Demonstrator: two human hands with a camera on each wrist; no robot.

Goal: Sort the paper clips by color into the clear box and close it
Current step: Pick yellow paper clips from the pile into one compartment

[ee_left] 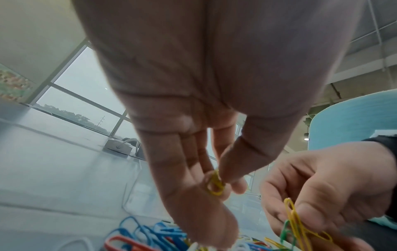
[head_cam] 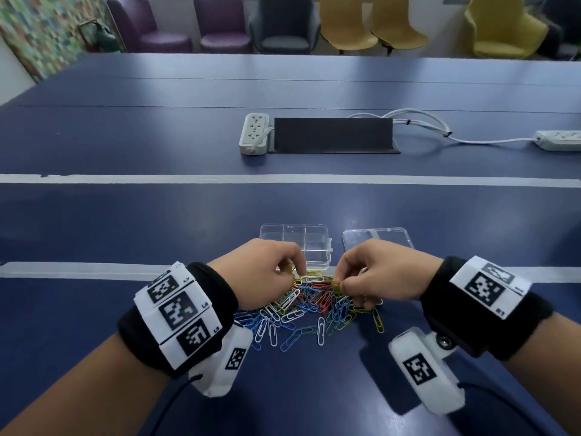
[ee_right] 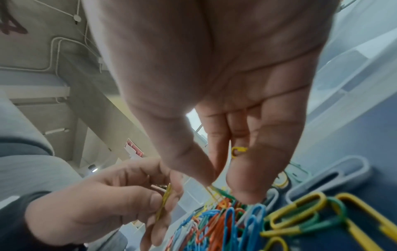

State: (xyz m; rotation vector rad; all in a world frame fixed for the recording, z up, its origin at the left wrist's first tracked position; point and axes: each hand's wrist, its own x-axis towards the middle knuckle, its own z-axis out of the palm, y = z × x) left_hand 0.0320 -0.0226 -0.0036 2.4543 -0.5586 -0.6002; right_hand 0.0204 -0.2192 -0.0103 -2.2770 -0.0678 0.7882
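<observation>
A pile of mixed colored paper clips lies on the blue table in the head view. Just behind the pile stands the clear compartment box, open, with nothing visible in its cells. Its clear lid lies flat to the box's right. My left hand hovers over the pile's far left and pinches a few yellow clips between thumb and fingers. My right hand is over the pile's far right and pinches yellow clips too. The two hands are close together.
A white power strip and a black cable box sit mid-table. Another power strip with a white cord lies at the right. Several chairs line the far edge.
</observation>
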